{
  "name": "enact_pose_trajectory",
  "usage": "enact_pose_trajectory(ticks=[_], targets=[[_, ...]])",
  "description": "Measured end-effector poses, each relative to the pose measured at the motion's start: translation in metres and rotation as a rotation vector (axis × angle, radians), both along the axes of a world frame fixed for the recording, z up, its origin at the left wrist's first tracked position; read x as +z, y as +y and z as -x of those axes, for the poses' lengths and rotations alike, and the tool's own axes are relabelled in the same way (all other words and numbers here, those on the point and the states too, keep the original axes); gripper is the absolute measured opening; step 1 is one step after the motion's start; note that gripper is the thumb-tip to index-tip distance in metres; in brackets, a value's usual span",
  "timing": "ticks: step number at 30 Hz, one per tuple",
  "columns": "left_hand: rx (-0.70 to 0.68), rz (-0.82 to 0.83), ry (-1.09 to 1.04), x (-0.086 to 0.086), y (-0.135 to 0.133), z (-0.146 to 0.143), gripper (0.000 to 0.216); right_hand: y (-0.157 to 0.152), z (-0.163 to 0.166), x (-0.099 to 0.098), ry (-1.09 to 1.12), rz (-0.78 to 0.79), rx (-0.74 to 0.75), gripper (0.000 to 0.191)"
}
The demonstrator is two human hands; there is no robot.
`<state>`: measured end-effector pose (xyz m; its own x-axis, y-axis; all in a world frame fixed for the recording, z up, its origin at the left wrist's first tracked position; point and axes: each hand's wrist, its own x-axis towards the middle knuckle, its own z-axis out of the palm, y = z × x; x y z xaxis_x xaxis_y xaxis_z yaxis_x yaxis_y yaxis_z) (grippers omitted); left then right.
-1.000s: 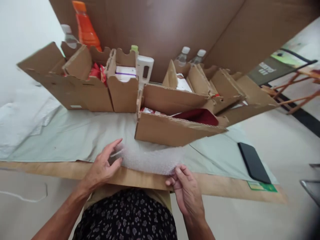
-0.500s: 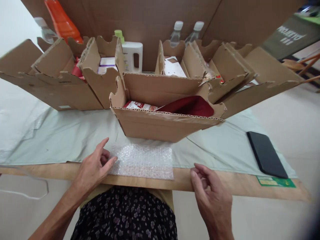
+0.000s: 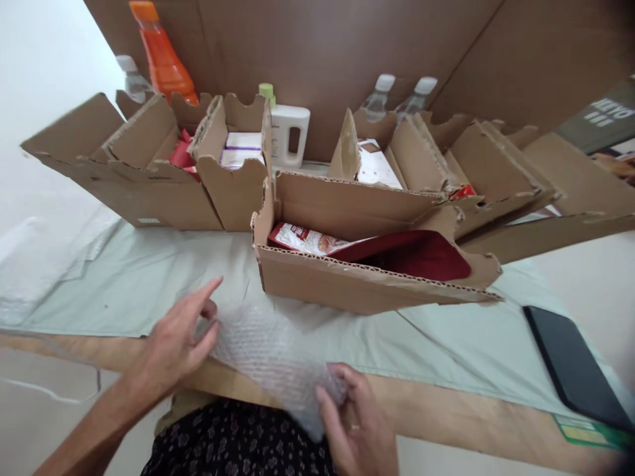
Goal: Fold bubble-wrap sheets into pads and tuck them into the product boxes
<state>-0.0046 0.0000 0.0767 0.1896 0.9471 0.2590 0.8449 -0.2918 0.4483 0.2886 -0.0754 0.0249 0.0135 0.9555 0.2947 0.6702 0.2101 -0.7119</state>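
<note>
Cardboard rises as a backboard [image 3: 317, 46] far beyond both hands, and below it runs a row of cut-down trays [image 3: 149, 178], all much as they stood half a second ago. Nearer, just past the fingertips, sits the front tray [image 3: 347, 281] with a red pouch [image 3: 411, 254] and a printed packet [image 3: 302, 239] lying inside. Pale cloth [image 3: 129, 277] covers the table under the hands, and a black phone [image 3: 575, 370] lies well off to the right of the right hand.

Half a second ago the bubble wrap [image 3: 268, 357] lay flat on the table edge, with only the left hand touching it and the right hand hovering free beside it. Now the sheet is lifted and bunched between the two hands. The right hand [image 3: 354, 430] has come in and pinches the near right corner, pulling it up and toward the body. The left hand [image 3: 178, 337] rests open on the sheet's left end, forefinger stretched out, pressing rather than gripping.

So the wrap has gone from lying spread to being in hand, apparently picked up for handling.
</note>
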Motion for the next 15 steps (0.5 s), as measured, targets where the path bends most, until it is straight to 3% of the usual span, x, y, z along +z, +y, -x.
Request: enact_pose_trajectory(ticks=[4,7,10,12,15], targets=[[-0.001,-0.059,0.175,0.018,0.064,0.014,0.056,-0.013,0.029,0.002,0.300,0.215,0.115,0.064],[0.022,-0.049,0.173,0.016,0.090,0.011,0.067,0.000,0.029,0.010,0.245,0.264,0.280,0.061],[-0.069,-0.076,0.003,0.009,0.060,0.007,0.062,0.014,0.022,0.018,0.101,0.274,0.427,0.043],[-0.146,-0.055,-0.122,0.005,0.015,0.006,0.052,0.018,0.018,0.020,0.059,0.255,0.459,0.038],[-0.232,0.036,-0.181,-0.006,-0.053,0.007,0.055,0.021,0.019,0.022,-0.050,0.129,0.484,0.041]])
